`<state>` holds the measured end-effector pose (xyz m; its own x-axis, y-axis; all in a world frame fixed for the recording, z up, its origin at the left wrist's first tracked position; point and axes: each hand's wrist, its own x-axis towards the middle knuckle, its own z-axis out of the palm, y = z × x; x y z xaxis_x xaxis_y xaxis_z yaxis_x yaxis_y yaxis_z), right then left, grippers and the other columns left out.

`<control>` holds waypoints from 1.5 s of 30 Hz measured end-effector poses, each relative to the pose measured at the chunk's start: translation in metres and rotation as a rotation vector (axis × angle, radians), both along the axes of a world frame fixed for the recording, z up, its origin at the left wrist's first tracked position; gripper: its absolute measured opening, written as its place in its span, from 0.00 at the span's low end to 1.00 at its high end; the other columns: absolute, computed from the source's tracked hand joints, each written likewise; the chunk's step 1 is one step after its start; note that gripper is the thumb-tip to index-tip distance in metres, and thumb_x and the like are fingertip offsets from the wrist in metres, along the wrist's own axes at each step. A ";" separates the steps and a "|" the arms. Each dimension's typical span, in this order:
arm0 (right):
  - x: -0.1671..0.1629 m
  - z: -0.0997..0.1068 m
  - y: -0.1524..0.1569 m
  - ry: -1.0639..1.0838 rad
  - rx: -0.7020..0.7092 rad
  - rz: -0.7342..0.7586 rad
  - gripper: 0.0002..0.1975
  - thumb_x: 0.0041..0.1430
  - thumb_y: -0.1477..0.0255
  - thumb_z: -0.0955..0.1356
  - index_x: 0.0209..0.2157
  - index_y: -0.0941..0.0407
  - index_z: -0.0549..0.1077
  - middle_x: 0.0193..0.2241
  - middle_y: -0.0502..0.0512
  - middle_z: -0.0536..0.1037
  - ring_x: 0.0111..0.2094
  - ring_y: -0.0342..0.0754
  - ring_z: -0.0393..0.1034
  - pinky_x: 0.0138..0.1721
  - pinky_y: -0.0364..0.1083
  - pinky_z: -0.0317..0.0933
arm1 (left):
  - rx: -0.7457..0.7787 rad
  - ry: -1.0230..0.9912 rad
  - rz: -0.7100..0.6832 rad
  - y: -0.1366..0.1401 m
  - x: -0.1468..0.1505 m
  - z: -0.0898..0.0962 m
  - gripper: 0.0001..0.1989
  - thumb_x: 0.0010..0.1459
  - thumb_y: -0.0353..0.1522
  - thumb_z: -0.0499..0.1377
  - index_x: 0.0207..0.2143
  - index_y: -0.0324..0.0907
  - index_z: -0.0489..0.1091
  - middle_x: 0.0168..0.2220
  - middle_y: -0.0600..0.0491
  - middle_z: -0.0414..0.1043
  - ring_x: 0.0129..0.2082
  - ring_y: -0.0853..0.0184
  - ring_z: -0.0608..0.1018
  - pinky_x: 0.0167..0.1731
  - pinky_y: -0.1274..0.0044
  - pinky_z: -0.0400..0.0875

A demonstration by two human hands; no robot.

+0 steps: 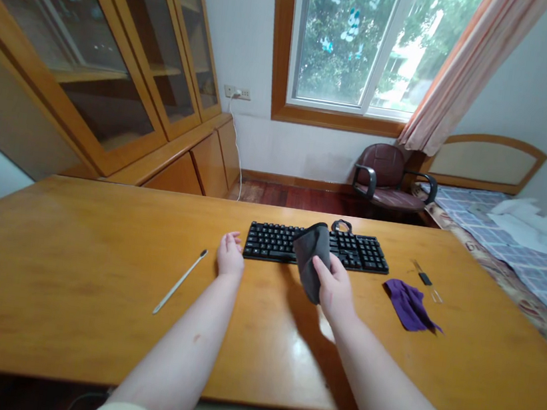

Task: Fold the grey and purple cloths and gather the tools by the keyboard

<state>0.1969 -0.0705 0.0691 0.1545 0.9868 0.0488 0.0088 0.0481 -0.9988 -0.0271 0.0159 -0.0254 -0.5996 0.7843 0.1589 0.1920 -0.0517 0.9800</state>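
Gray cloth (307, 256) is what I've got pinched in my right hand (337, 291), thumb on the near side and the other fingers mostly hidden behind it. It's held up above the tabletop (94, 262), blocking my view of the middle of a black full-size keyboard (272, 238). Can't tell if it's a folded piece or a pouch, but the top edge is darker. My left hand (231, 254) is just beside the keyboard's left end, fingers loosely curled and a bit apart; can't tell if they're actually touching it. Left of that hand there's a thin white stick (178, 284) with a dark tip, lying at a slant. Off to the right are a crumpled purple cloth (407, 305) and, near it, a small black-handled wire tool (425, 279), kinda like a keycap puller. Some dark cable (349, 226) is bunched up behind the keyboard.
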 end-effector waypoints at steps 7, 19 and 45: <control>0.033 -0.018 -0.026 -0.884 0.184 0.594 0.16 0.58 0.62 0.66 0.45 0.52 0.77 0.50 0.58 0.74 0.53 0.52 0.65 0.56 0.51 0.55 | -0.010 -0.045 -0.026 -0.008 0.005 0.011 0.19 0.61 0.45 0.40 0.22 0.46 0.54 0.18 0.60 0.51 0.17 0.73 0.60 0.18 0.80 0.57; 0.073 -0.054 -0.006 -1.034 -0.013 0.125 0.16 0.53 0.60 0.69 0.38 0.57 0.76 0.35 0.59 0.76 0.40 0.52 0.69 0.43 0.48 0.60 | -0.272 0.376 -0.550 -0.053 0.026 0.044 0.13 0.54 0.43 0.54 0.28 0.44 0.71 0.28 0.53 0.73 0.31 0.65 0.74 0.34 0.75 0.67; 0.067 -0.049 -0.008 -0.917 -0.060 0.152 0.10 0.62 0.68 0.61 0.32 0.54 0.72 0.31 0.53 0.77 0.34 0.48 0.70 0.36 0.44 0.59 | -0.272 0.817 -0.859 -0.094 0.076 0.071 0.07 0.56 0.33 0.56 0.35 0.44 0.73 0.41 0.47 0.73 0.43 0.62 0.74 0.46 0.71 0.67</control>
<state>0.2634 -0.0788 0.0196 -0.0505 0.9981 0.0360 0.7934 0.0620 -0.6055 0.0489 -0.0781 0.0452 0.3317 0.9432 0.0151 0.7623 -0.2775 0.5847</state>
